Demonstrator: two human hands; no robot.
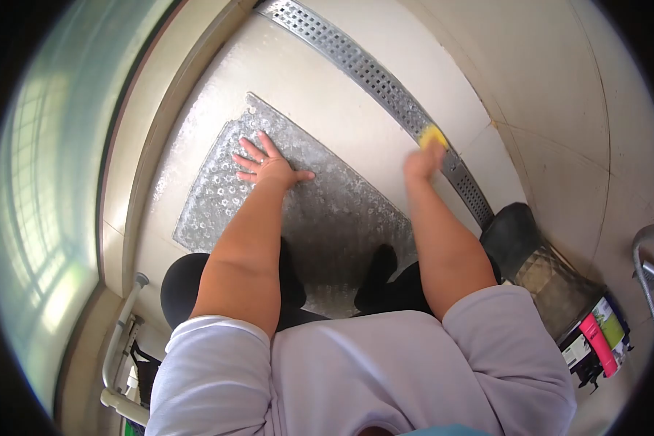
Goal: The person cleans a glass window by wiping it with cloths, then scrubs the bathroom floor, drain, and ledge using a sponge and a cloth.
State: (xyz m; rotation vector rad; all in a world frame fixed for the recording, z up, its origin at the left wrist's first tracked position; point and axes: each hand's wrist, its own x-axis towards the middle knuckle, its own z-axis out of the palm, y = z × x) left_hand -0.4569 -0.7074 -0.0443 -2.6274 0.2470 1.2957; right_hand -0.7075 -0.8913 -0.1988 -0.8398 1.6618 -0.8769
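My left hand (272,168) lies with its fingers spread on a grey mat (327,207) that has small raised rings and white foam over it. In my right hand (423,161) is a yellow sponge (433,136), pressed against a long metal drain grate (374,78) with square holes. The right hand is blurred by motion, and its fingers partly cover the sponge. Wet, foamy patches show on the pale floor (298,73) around the mat.
A glass panel (51,203) stands along the left. On the right are a tiled wall (559,131), a dark mesh bag (552,280) and a pink item (597,344). A white tubular frame (123,327) is at the lower left. My knees are by the mat's near edge.
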